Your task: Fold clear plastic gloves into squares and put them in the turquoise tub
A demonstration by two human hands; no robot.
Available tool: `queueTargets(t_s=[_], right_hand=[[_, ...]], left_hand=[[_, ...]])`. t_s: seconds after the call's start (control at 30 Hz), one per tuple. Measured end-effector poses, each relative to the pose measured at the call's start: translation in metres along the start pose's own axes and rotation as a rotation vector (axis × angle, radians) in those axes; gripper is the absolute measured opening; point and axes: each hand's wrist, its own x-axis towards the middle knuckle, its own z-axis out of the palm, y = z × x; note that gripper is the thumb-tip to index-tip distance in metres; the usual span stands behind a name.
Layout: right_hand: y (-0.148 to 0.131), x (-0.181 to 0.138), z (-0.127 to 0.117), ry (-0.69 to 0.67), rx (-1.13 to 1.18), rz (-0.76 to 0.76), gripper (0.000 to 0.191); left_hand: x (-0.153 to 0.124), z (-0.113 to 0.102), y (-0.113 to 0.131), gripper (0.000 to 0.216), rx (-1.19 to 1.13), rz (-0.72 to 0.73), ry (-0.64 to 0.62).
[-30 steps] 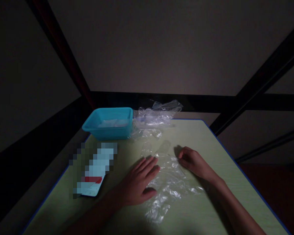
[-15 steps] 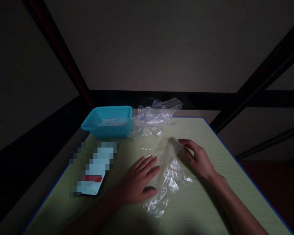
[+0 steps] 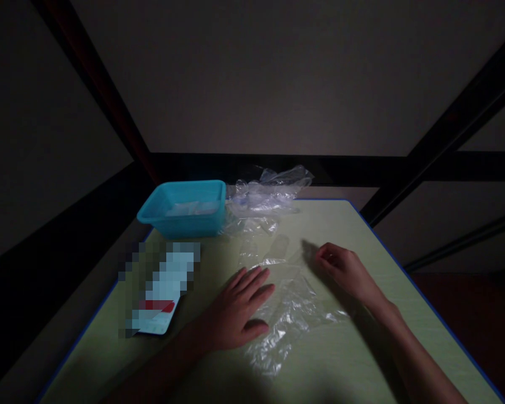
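Observation:
A clear plastic glove lies flat on the pale green table, its fingers pointing away from me. My left hand rests palm down with fingers stretched out, pressing the glove's left edge. My right hand sits at the glove's upper right edge with its fingers curled inward; the dim light hides whether they pinch the film.
A turquoise plastic tub stands at the far left of the table, with a heap of more clear plastic gloves beside it. A flat packet with a red stripe lies at the left. Dark frame bars surround the table.
My right hand lifted a glove edge half a second ago, then laid it down and drew back to the right. The glove lies flatter now. My left hand stayed in place.

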Motion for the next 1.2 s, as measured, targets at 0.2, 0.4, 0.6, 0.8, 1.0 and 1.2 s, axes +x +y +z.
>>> queueTargets(t_s=[0.2,0.4,0.6,0.8,1.0,1.2], right_hand=[[-0.001,-0.004,0.021,-0.223,0.289,0.025,0.019],[-0.006,-0.004,0.037,-0.247,0.406,0.022,0.028],[-0.013,-0.004,0.03,-0.277,0.436,0.024,0.027],[-0.011,0.0,0.012,-0.294,0.377,0.034,0.027],[0.009,-0.002,-0.007,-0.238,0.024,0.005,0.029],[0.018,0.001,-0.023,0.118,-0.419,0.088,0.028]], left_hand=[[-0.001,0.001,0.0,0.065,-0.004,0.005,0.007],[0.0,0.003,-0.002,0.064,-0.02,0.01,0.021],[0.0,0.001,-0.001,0.063,-0.019,0.012,0.024],[0.001,-0.002,0.001,0.062,-0.027,0.007,0.014],[0.0,-0.004,0.002,0.062,-0.018,-0.015,-0.018],[-0.003,-0.002,0.005,0.064,0.02,-0.024,-0.029]])
